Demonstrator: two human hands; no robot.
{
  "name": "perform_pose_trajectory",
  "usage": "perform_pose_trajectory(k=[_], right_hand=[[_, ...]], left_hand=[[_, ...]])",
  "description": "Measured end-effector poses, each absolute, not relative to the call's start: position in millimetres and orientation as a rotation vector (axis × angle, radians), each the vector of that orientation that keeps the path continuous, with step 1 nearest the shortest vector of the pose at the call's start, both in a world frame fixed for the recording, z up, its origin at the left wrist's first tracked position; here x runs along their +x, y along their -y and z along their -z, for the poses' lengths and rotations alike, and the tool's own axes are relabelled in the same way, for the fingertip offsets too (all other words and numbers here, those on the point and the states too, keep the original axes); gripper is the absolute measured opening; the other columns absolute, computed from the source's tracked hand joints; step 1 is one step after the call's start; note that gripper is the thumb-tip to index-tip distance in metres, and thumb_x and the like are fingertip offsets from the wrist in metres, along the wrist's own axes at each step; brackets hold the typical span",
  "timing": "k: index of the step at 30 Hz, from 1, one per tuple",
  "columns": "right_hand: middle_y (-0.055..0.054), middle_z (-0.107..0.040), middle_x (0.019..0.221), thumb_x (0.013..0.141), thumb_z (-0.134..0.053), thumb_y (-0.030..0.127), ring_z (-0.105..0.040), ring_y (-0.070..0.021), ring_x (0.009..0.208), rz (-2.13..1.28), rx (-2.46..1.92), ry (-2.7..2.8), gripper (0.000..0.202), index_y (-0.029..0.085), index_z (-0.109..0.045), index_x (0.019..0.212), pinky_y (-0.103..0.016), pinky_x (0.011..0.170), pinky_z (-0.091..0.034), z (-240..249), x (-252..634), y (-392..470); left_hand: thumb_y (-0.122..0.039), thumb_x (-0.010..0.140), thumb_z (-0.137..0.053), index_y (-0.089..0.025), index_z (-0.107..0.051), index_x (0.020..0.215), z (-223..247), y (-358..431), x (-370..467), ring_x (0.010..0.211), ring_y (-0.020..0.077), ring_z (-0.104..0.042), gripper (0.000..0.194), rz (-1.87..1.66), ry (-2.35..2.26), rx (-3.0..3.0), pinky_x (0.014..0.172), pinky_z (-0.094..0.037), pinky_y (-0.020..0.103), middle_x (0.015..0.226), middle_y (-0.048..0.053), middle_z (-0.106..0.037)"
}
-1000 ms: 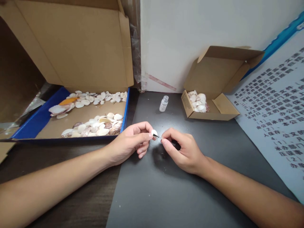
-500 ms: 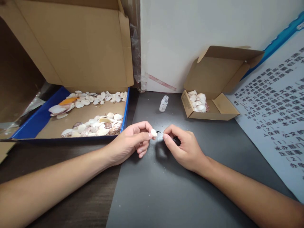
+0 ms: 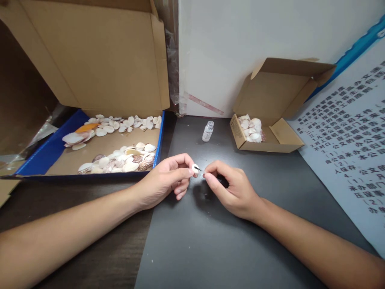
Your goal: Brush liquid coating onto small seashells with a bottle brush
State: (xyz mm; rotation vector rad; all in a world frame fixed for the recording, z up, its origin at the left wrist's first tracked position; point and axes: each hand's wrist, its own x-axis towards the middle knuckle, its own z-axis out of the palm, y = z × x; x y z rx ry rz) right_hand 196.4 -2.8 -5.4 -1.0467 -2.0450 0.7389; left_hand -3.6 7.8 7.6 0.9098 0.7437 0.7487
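Between thumb and index finger, my left hand (image 3: 170,174) pinches a small white shell (image 3: 195,170) above the dark grey mat. My right hand (image 3: 230,186) is closed on a thin brush (image 3: 199,169) with a black handle, mostly hidden by the fingers. The brush's dark tip lies over the face of the shell. Behind the hands a small open bottle (image 3: 207,132) with a printed label stands upright on the mat.
At the left, a blue-edged cardboard box (image 3: 160,140) with a raised lid holds several shells in two groups. A smaller open cardboard box (image 3: 267,147) with white shells stands at the back right, beside a printed sheet (image 3: 355,168).
The brush tip has moved left from the shell's right edge onto its face. My right hand has shifted slightly left; the shell appears slightly turned.
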Motion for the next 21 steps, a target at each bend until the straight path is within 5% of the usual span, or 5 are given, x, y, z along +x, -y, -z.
perform_pose_trajectory(k=[21], right_hand=[[0.005, -0.052, 0.061, 0.092, -0.05, 0.021, -0.046, -0.0092, 0.052, -0.707, -1.04, 2.057, 0.012, 0.02, -0.055, 0.081, -0.021, 0.054, -0.038, 4.1, 196.2, 3.8]], left_hand=[[-0.027, 0.08, -0.072, -0.018, -0.053, 0.081, -7.0, -8.5, -3.7, 0.043, 0.0044, -0.038, 0.021, -0.759, -0.751, 0.91, 0.041, -0.042, 0.016, 0.054, -0.009, -0.045]])
